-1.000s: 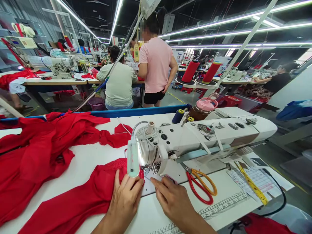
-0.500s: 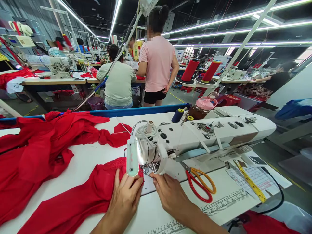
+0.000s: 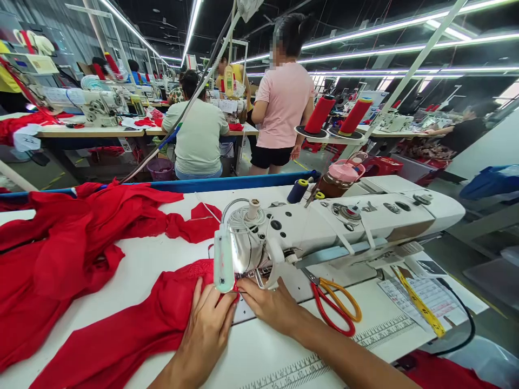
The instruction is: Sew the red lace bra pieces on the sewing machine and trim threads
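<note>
Red fabric (image 3: 162,302) runs across the white sewing machine table and reaches under the head of the white sewing machine (image 3: 308,227). My left hand (image 3: 208,324) lies on its gathered end, thumb and fingers pressed together on the cloth beside the needle area. Coming from the right, my right hand (image 3: 270,308) has its fingers pinched at the fabric's edge, close to my left fingertips. Something thin and dark shows at those fingertips, too small to name. A pale green plate (image 3: 224,262) and the machine head hide the needle and part of the cloth.
Scissors (image 3: 334,302) with red and orange handles lie right of my right hand. More red fabric (image 3: 77,254) is heaped on the left. A yellow tape measure (image 3: 419,302) crosses papers at the right. Thread cones (image 3: 320,116) stand behind the machine. Co-workers (image 3: 281,108) are beyond the table.
My right hand has moved left, up to the fabric's edge and my left fingers. My left hand stays on the cloth. The standing co-worker in pink has shifted right.
</note>
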The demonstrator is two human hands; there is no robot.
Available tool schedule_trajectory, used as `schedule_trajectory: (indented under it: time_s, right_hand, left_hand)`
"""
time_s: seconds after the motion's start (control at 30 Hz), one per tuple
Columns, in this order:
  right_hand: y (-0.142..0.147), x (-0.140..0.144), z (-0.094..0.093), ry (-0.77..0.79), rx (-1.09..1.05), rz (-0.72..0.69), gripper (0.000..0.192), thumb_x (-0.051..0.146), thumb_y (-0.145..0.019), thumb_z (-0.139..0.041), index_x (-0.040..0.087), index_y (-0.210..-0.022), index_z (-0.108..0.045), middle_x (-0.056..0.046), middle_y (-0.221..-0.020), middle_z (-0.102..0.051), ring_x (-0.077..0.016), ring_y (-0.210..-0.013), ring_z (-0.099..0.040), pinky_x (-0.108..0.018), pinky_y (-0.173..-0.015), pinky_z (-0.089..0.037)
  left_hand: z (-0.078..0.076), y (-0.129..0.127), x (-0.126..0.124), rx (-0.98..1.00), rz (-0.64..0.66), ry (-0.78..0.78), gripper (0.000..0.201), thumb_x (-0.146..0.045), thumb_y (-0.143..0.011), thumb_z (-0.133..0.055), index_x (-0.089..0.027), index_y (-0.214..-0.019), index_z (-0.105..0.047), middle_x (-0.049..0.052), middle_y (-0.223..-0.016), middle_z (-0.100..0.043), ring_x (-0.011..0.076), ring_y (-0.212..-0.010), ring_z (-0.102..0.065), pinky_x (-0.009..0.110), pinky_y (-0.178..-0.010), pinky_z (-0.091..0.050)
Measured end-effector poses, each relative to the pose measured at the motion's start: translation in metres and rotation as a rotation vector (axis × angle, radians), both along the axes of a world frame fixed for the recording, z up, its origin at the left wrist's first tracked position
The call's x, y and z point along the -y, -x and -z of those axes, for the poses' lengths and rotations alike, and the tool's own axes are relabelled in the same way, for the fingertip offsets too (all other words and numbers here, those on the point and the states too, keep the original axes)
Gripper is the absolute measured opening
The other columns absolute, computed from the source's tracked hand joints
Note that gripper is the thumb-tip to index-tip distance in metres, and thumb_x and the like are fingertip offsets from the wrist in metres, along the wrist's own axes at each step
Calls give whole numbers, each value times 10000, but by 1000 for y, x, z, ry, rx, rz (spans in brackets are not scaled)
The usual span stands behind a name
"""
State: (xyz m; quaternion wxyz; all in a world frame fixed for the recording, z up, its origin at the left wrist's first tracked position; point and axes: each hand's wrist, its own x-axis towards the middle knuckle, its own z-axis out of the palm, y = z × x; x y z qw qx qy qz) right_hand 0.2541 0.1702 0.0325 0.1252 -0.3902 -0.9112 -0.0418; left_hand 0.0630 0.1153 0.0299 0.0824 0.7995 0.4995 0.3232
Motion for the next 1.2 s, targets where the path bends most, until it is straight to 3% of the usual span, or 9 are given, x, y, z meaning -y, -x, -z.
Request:
schedule_trajectory:
  time_s: [0.13,0.3,0.57,0.8,0.93,1.07,1.2]
  right_hand:
    - [-2,-1,4,-9,1,-14,173,199,-1010,-499,242,-1061,-658,-25,-921,-731,-129,-670,-648,-255,-685,-428]
    - [-1,-2,6,-27,-9,-10,189,203,-1023,-480,227,-1031,-667,-24,-863,-717,-109,-596,-613,-246,-655,-413]
    - [7,-1,9,-83,-10,54,221,202,-1020,-441,207,-1049,-660,-26,-698,-676,-161,-575,-605,-279,-595,-396]
    - [12,2,7,-87,32,97,226,184,-1001,-425,215,-1003,-648,-14,-653,-681,-153,-433,-557,-310,-573,-405]
    - [11,1,2,-75,55,94,177,206,-1001,-461,214,-984,-637,8,-596,-650,-156,-453,-580,-297,-602,-404]
    - [7,-3,0,-64,79,54,139,214,-998,-489,220,-1000,-628,-8,-707,-700,-163,-568,-630,-283,-653,-420]
    - [6,-4,3,-52,103,55,144,220,-1001,-484,220,-1032,-625,-26,-809,-724,-165,-615,-633,-283,-675,-436]
  left_hand:
    - [-1,0,0,-47,-14,-51,252,-65,-970,-458,-212,-1125,-591,60,-1017,-638,237,-930,-599,518,-913,-505]
    - [-1,-1,0,-107,-20,-84,333,-39,-954,-440,-191,-1216,-577,86,-1094,-647,259,-981,-595,529,-917,-510]
    - [3,-2,-1,-177,-40,-103,384,-18,-935,-453,-209,-1226,-616,85,-1104,-670,297,-1048,-590,588,-955,-473]
    - [4,0,0,-169,-19,-93,340,-21,-949,-446,-193,-1184,-621,64,-1076,-679,255,-986,-612,618,-1016,-416]
    - [4,0,0,-165,-27,-97,315,-55,-976,-430,-202,-1168,-632,51,-1043,-678,233,-969,-609,640,-1049,-374]
    - [3,0,0,-144,-27,-73,284,-49,-968,-441,-206,-1100,-638,40,-1003,-667,234,-960,-602,644,-1032,-380]
    - [2,0,0,-139,-4,-49,330,-18,-950,-441,-216,-1156,-606,46,-1055,-663,245,-1009,-603,648,-1044,-364]
